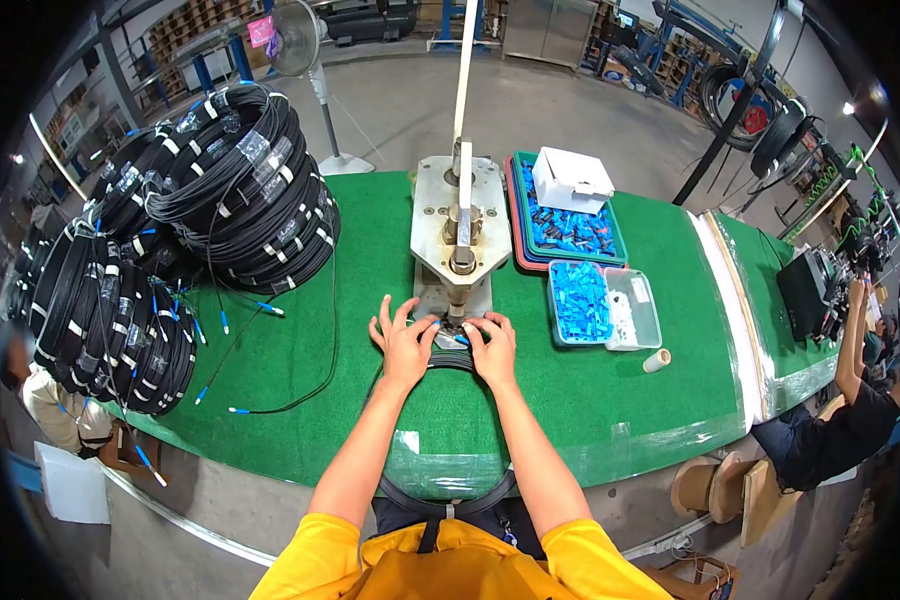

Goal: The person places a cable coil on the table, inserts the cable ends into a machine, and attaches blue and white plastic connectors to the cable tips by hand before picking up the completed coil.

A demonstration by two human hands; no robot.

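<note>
Under the ram of a metal bench press (460,215), both hands meet at a small blue cable connector (461,340). My left hand (406,345) pinches with thumb and forefinger on the left side, its other fingers raised and spread; what lies in the pinch is mostly hidden. From the right, my right hand (492,350) closes its thumb and fingers at the blue connector. A coil of black cable (452,360) passes between the wrists, and its lower loop hangs over the table's front edge near my lap.
Stacked black cable coils (260,190) with blue-tipped ends fill the left side. Right of the press sit a green tray (622,245) of blue parts with a white box (572,178), a clear container (650,320), and a small roll (657,360). Another person (835,440) works at the far right.
</note>
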